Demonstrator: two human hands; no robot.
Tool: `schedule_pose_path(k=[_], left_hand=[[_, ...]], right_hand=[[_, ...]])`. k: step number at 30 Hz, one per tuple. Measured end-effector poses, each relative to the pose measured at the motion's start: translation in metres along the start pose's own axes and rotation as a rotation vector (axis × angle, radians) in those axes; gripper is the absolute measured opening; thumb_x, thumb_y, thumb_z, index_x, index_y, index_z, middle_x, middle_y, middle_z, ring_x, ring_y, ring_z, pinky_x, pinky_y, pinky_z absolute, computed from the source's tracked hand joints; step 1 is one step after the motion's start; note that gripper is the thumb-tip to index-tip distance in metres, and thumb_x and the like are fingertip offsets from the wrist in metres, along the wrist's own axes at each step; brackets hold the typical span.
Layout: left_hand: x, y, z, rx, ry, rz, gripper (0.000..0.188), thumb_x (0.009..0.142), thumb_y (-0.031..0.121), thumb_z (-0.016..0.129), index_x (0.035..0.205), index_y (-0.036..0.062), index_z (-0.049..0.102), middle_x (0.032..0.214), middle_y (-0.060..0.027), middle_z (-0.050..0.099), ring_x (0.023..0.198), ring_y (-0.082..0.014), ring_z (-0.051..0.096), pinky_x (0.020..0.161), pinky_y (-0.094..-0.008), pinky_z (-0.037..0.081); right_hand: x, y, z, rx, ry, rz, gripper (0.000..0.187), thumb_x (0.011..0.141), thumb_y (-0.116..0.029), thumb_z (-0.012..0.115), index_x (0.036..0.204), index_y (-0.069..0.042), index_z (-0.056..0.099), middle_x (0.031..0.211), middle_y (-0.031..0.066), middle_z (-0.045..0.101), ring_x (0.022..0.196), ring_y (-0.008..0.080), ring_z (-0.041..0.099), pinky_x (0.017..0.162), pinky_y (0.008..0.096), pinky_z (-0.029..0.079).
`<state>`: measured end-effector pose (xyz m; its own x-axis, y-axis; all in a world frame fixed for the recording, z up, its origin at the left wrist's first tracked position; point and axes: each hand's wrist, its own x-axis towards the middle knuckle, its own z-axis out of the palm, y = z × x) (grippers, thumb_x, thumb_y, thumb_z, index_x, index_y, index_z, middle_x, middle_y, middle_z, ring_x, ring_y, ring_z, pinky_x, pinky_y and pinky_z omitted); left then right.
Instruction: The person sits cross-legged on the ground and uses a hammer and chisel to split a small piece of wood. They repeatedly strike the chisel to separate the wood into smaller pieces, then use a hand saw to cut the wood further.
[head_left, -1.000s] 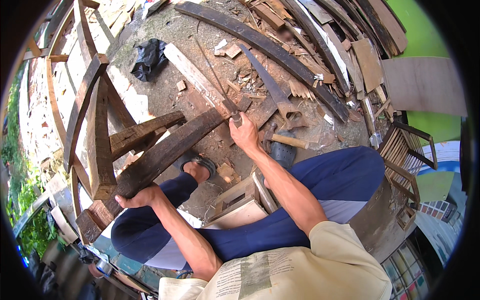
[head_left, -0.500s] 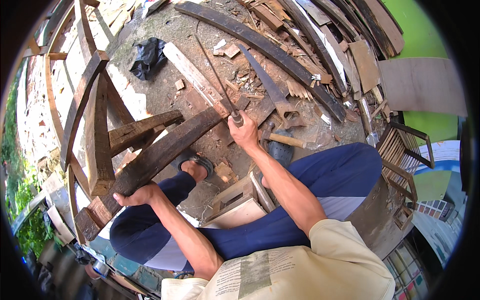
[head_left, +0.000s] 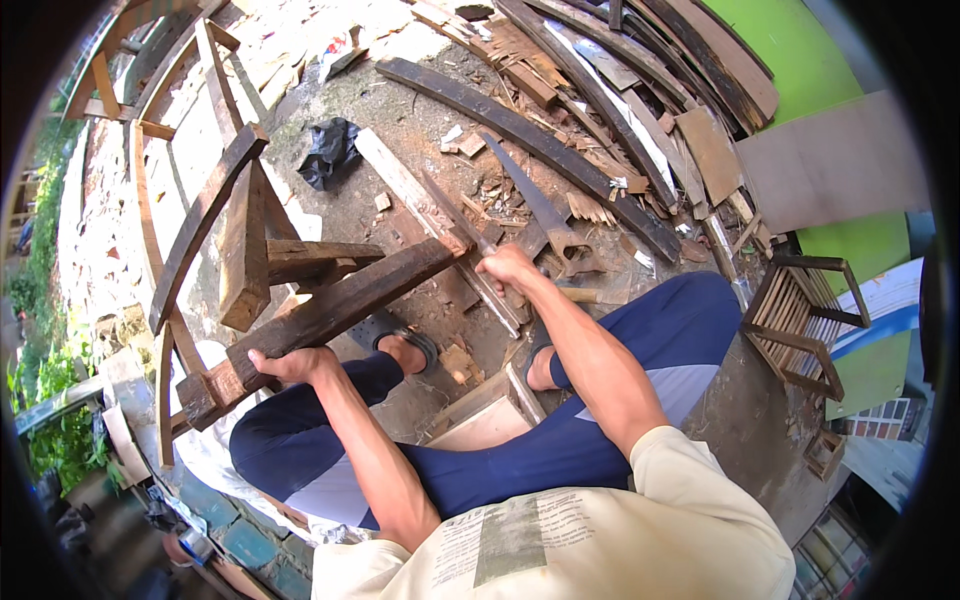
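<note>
My left hand (head_left: 295,365) is closed round the near-left end of a dark wooden beam (head_left: 345,310), close to a notch cut in it. The beam slants up to the right across a piece of the stacked timber. My right hand (head_left: 510,268) grips a tool with a long narrow blade (head_left: 455,210) by its handle, mostly hidden in the fist. That blade points away to the upper left, near the beam's far end. Past that end a pale length of wood (head_left: 395,175) lies on the ground. A handsaw (head_left: 535,195) rests to the right of the blade.
Curved wooden framing (head_left: 210,230) stands at the left. A long dark plank (head_left: 540,130) and piled boards (head_left: 640,110) spread behind the saw. A hammer's handle (head_left: 595,295) shows beside my right forearm. A wooden box (head_left: 480,420) sits between my legs; a slatted rack (head_left: 805,320) stands at right.
My right hand has shifted slightly right and down with the bladed tool, whose blade now shows broader. The view has moved, and the beam sits a little further right in it.
</note>
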<state>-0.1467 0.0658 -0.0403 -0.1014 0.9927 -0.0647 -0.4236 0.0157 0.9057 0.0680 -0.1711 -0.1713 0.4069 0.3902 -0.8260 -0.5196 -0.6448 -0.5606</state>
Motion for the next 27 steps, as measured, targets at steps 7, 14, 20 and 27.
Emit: schedule_pose_path(k=[7, 14, 20, 27], left_hand=[[0.003, 0.030, -0.008, -0.100, 0.106, -0.198, 0.081, 0.092, 0.064, 0.040, 0.146, 0.0035, 0.042, 0.145, -0.0192, 0.048, 0.131, -0.0388, 0.050, 0.110, -0.0560, 0.040], [0.002, 0.030, -0.011, -0.203, 0.046, -0.556, 0.087, 0.090, 0.074, 0.027, 0.147, 0.0104, 0.045, 0.148, -0.0160, 0.049, 0.130, -0.0400, 0.052, 0.104, -0.0616, 0.044], [0.001, 0.018, -0.026, -0.151, 0.124, -0.807, 0.088, 0.089, 0.081, 0.026, 0.147, 0.0185, 0.048, 0.147, -0.0115, 0.051, 0.130, -0.0369, 0.052, 0.096, -0.0611, 0.051], [-0.005, -0.024, -0.060, -0.162, 0.230, -0.965, 0.086, 0.089, 0.081, 0.028, 0.143, 0.0185, 0.052, 0.135, -0.0101, 0.061, 0.115, -0.0342, 0.063, 0.084, -0.0542, 0.058]], right_hand=[[-0.098, -0.082, -0.078, -0.121, 0.374, -0.284, 0.045, 0.092, -0.029, 0.073, 0.122, 0.003, 0.064, 0.064, 0.0089, 0.066, 0.049, 0.0177, 0.063, 0.047, 0.0330, 0.054], [-0.170, -0.078, -0.120, 0.156, 0.427, -0.444, 0.055, 0.092, -0.046, 0.073, 0.109, 0.005, 0.063, 0.087, 0.0130, 0.070, 0.049, 0.0157, 0.060, 0.041, 0.0308, 0.047], [-0.180, -0.081, -0.109, 0.531, 0.180, -0.591, 0.070, 0.085, -0.067, 0.070, 0.117, -0.005, 0.064, 0.099, 0.0067, 0.069, 0.061, 0.0088, 0.059, 0.049, 0.0257, 0.046], [-0.182, -0.098, -0.103, 0.490, 0.064, -0.661, 0.073, 0.075, -0.057, 0.086, 0.112, 0.000, 0.059, 0.079, 0.0005, 0.054, 0.050, 0.0089, 0.050, 0.040, 0.0230, 0.041]])
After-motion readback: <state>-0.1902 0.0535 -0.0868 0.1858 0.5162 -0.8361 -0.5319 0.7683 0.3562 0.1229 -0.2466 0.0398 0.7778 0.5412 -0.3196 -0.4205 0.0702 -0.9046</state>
